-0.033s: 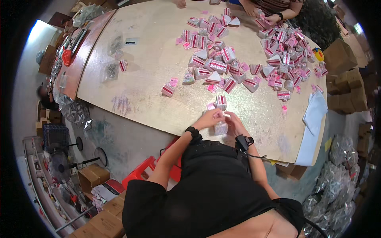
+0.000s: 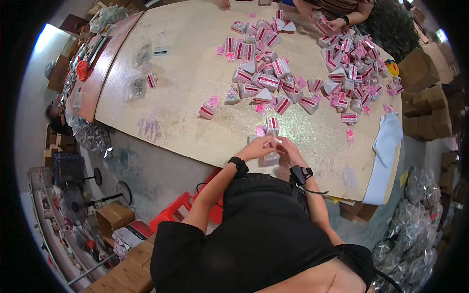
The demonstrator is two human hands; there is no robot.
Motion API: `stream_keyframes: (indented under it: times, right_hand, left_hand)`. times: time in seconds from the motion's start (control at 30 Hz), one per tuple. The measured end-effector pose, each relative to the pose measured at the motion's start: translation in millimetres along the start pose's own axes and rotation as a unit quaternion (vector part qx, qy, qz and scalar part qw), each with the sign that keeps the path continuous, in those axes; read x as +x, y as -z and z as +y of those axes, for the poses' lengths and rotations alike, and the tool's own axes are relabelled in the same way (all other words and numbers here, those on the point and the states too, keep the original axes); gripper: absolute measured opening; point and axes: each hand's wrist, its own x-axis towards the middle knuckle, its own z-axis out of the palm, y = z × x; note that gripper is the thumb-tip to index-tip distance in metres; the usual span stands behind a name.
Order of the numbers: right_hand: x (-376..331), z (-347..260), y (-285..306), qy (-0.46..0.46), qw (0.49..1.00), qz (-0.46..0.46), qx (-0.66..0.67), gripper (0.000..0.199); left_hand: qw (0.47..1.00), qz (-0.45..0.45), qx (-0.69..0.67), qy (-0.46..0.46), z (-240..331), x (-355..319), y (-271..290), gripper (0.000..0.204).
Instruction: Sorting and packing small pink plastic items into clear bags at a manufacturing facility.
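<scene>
Working both hands, left hand (image 2: 258, 149) and right hand (image 2: 289, 151), fingers closed on one small clear packet (image 2: 269, 158), we judge many red-and-white packets (image 2: 293, 73) on the surface (image 2: 181, 97) remain unhandled.

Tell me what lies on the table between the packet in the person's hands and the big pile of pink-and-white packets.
In the head view, one upright pink-striped packet and a pink slip lie between the held packet and the pile; otherwise bare table.

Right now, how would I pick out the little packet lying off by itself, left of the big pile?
Start at the tan table. Left of the pile, toward its near edge, lies one packet. It has a red stripe and sits alone with a pink slip beside it.
</scene>
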Motion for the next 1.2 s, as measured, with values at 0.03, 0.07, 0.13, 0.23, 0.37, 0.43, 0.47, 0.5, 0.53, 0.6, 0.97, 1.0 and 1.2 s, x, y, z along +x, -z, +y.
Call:
stream_keyframes:
  times: [0.03,0.07,0.13,0.23,0.37,0.43,0.47,0.5,0.53,0.6,0.97,1.0,1.2]
  right_hand:
    - [2,-1,0,0.007,0.998,0.069,-0.011,0.037]
    - [6,-1,-2,0.026,0.991,0.101,-0.083,0.031]
    - [9,-3,-4,0.065,0.988,0.109,-0.09,0.028]
    - [8,-8,-8,0.058,0.981,0.164,-0.091,0.019]
    - [5,-11,-24,0.121,0.973,0.098,-0.168,0.016]
    - [7,-11,-37,0.164,0.948,0.069,-0.263,0.015]
    - [9,-11,-43,0.151,0.939,0.092,-0.296,0.014]
    - [11,-13,-47,0.125,0.931,0.121,-0.321,0.014]
    - [15,-16,-50,0.112,0.919,0.119,-0.359,0.017]
    - [24,-26,-50,0.214,0.846,0.075,-0.482,0.017]
    - [130,0,-40,0.198,0.488,0.053,-0.849,0.026]
    - [132,9,-40,0.264,0.481,0.068,-0.833,0.022]
    - [112,2,-27,0.083,0.642,0.054,-0.76,0.014]
  left_hand:
    - [1.0,0.001,0.0,0.0,3,-1,-2,0.018]
    - [0.998,-0.024,0.056,-0.03,6,-2,-3,0.02]
    - [0.993,-0.059,0.098,-0.04,11,-4,-5,0.025]
    - [0.983,0.005,-0.055,0.178,15,-3,-1,0.029]
    - [0.91,0.017,-0.344,0.232,15,-1,9,0.031]
    - [0.882,-0.031,-0.412,0.228,14,-1,10,0.03]
    - [0.881,-0.041,-0.418,0.218,13,-1,9,0.03]
    - [0.877,-0.064,-0.437,0.188,11,-2,10,0.031]
    - [0.888,-0.049,-0.42,0.182,8,-4,12,0.035]
    - [0.888,-0.008,-0.407,0.215,1,-7,15,0.035]
    - [0.954,0.09,-0.142,0.248,-21,-16,21,0.028]
    - [0.955,0.098,-0.167,0.223,-22,-18,18,0.024]
    - [0.926,0.124,-0.191,0.303,-31,-16,17,0.025]
